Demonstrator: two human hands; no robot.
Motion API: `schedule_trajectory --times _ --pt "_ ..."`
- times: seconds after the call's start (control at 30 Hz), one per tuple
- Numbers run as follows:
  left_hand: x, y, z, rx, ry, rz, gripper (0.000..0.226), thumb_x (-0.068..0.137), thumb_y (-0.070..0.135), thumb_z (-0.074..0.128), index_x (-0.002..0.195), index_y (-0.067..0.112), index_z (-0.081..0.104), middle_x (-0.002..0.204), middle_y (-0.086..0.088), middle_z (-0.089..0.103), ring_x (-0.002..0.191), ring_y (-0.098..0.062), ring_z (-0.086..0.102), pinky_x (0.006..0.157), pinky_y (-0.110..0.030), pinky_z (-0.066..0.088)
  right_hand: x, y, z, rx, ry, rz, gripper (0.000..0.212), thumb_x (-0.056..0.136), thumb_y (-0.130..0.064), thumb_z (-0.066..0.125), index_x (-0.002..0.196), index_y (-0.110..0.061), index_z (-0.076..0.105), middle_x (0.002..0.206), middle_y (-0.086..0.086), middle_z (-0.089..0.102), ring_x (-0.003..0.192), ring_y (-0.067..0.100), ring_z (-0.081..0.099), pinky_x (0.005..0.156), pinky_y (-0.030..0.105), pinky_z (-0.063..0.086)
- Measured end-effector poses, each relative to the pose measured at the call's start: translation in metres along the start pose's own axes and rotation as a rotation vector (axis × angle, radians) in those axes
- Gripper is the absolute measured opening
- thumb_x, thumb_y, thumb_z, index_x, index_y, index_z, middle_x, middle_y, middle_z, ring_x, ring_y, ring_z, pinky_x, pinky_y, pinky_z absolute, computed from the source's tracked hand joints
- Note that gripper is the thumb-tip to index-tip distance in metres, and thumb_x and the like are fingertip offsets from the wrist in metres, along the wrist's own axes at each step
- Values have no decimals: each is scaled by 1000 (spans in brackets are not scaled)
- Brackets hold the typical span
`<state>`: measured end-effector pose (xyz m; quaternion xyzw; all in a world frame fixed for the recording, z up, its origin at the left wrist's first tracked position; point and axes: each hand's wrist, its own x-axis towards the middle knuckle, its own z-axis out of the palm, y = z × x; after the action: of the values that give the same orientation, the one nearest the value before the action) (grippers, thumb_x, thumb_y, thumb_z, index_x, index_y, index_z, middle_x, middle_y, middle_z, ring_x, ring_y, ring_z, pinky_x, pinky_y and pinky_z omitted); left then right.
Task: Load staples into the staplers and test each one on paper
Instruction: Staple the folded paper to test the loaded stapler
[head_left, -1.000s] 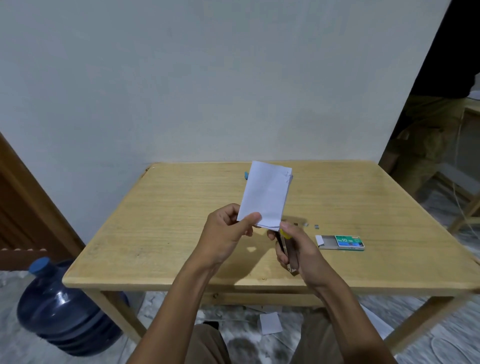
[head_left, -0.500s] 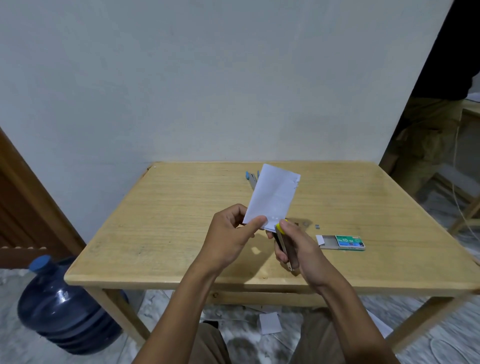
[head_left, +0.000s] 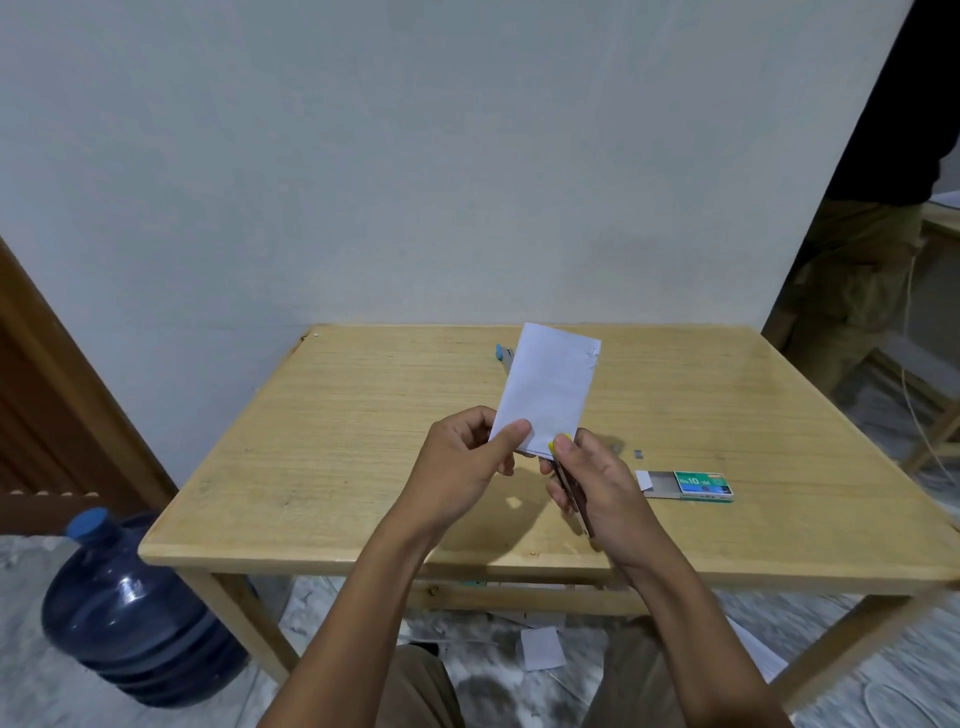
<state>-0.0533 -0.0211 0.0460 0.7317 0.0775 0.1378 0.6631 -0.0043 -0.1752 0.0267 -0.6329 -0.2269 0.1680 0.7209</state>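
Centrally, above the wooden desk (head_left: 363, 467), the left hand (head_left: 462, 467) pinches a folded white paper (head_left: 550, 389) — long axis upright, leaning right — while the right hand (head_left: 597, 488) grips a yellow-tipped stapler (head_left: 569, 483) pointing up into the paper's lower edge.

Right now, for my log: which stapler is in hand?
The yellow-tipped stapler, gripped by the right hand at the paper's lower corner; the blue-tipped one lies on the table.

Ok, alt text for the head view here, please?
A person's left hand pinches a white paper while the right hand holds a yellow-tipped stapler at its lower edge, above a wooden table. An open staple box lies to the right.
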Motion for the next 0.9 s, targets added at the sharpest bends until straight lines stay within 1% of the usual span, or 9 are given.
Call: schedule_trajectory --times 0.27,0.47,0.57,0.63,0.7,0.73,0.8,0.83,0.9 --pt "2 -1 -3 -24 12 -4 21 84 34 73 79 14 70 68 -3 63 65 -17 56 90 -56 50 1 0 3 -60 14 -21 19 99 -27 48 88 -15 58 76 -3 60 56 9 47 52 20 35" --pt "1 -3 -4 -27 16 -10 18 90 25 71 83 9 69 71 -6 63 65 -17 56 91 -53 51 3 3 6 -125 50 -23 22 99 -29 49 90 -12 57 81 -2 62 56 13 49 49 28 31" --pt "1 -3 -5 -27 14 -10 18 90 26 70 84 8 69 72 -7 63 65 -16 56 87 -51 52 2 0 7 -119 46 -18 20 100 -28 48 93 -13 60 84 0 62 54 11 54 48 26 32" --pt "2 -3 -6 -30 10 -10 18 90 26 70 84 9 70 72 -6 63 65 -16 55 82 -45 51 2 -1 7 -74 36 6 21 100 -30 48 96 -15 62 82 -1 62 51 14 54 48 24 31" --pt "3 -4 -5 -32 14 -15 17 90 27 70 83 12 70 69 -5 62 65 -16 55 80 -39 50 1 -2 6 -33 47 48 30 98 -40 51 95 -12 62 74 -4 61 45 15 48 44 22 30" --pt "3 -4 -5 -42 20 -21 16 91 26 69 83 12 70 68 -4 62 65 -16 55 79 -38 50 1 -2 4 -22 69 69 40 95 -49 53 93 -9 61 63 -4 58 40 14 42 43 22 28" --pt "5 -5 -6 -75 26 -40 15 92 25 68 85 12 70 67 -3 62 64 -15 55 80 -37 52 2 -2 0 -7 143 82 57 86 -61 54 91 -5 64 44 -2 40 36 13 27 43 26 21" --pt "5 -6 -6 -94 23 -51 15 92 24 68 86 11 70 67 -3 63 63 -15 55 80 -37 53 2 -3 -2 5 188 79 59 83 -63 57 93 -6 66 43 -2 32 38 13 23 44 27 20" --pt "5 -7 -4 -121 8 -71 17 92 23 68 90 7 71 68 -3 63 64 -15 55 80 -35 53 3 -4 -6 21 276 82 52 78 -60 69 95 -11 68 48 -3 29 43 12 20 45 28 19"
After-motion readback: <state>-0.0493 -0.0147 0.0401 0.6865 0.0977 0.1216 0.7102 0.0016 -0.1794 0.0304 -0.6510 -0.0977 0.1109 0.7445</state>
